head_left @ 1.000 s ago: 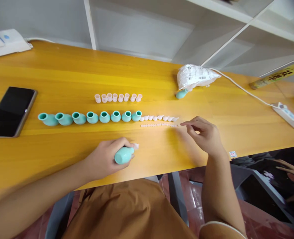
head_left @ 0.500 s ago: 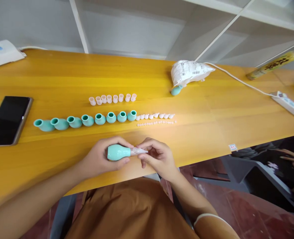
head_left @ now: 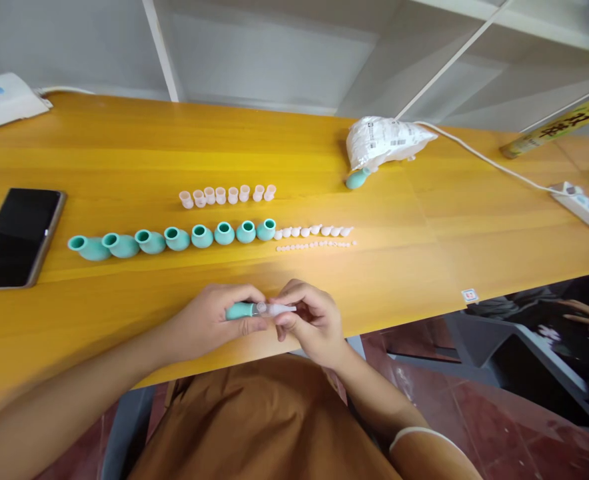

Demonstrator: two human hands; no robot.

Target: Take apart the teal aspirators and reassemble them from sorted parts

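Note:
My left hand (head_left: 214,323) is wrapped round a teal rubber bulb (head_left: 238,311) near the table's front edge. A clear pale tip (head_left: 276,309) sticks out of the bulb to the right, and my right hand (head_left: 308,320) pinches that tip. Behind my hands lies a row of several teal bulbs (head_left: 174,239), mouths up. To their right run a row of small white tips (head_left: 312,231) and a line of tiny white pieces (head_left: 315,245). Farther back stands a row of small clear cups (head_left: 227,195).
A black phone (head_left: 17,235) lies at the left on the yellow table (head_left: 124,153). A white plastic bag (head_left: 382,141) with one teal bulb (head_left: 357,179) beside it sits at the back right. A white cable leads to a power strip (head_left: 582,207). A white device (head_left: 4,100) sits far left.
My right hand came back from the row of tiny pieces to the bulb in my left hand and now pinches its tip. My left hand has closed further over the bulb.

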